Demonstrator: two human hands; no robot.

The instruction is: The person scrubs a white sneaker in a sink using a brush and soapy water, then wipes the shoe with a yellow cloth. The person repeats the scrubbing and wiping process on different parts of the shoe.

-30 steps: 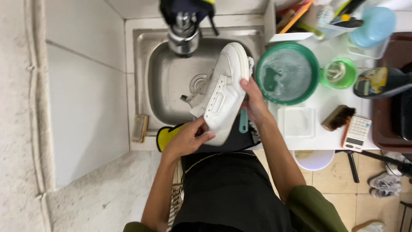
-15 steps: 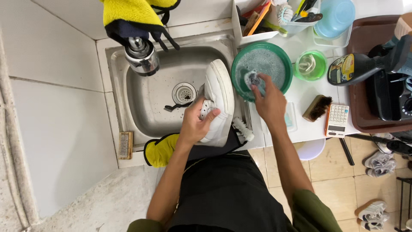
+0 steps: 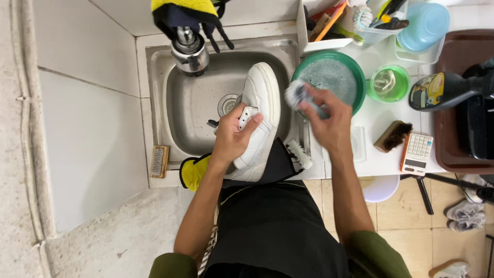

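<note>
My left hand (image 3: 234, 135) grips a white sneaker (image 3: 260, 110) by its side, holding it over the right edge of the steel sink (image 3: 177, 110). My right hand (image 3: 327, 121) holds a small grey-blue brush (image 3: 297, 95), blurred, between the shoe's toe and a green basin (image 3: 355, 72) of soapy water. The brush is just to the right of the shoe's toe and I cannot tell whether it touches it.
A tap (image 3: 189, 49) with a yellow and black cloth (image 3: 182, 11) hangs over the sink. On the white counter lie a wooden brush (image 3: 392, 136), a calculator (image 3: 418, 153), a small green cup (image 3: 388, 82) and a white brush (image 3: 299, 154). A brown tray (image 3: 447, 139) stands at right.
My right hand has come out of the green basin with the brush and moved left toward the shoe. The left hand keeps its hold on the sneaker.
</note>
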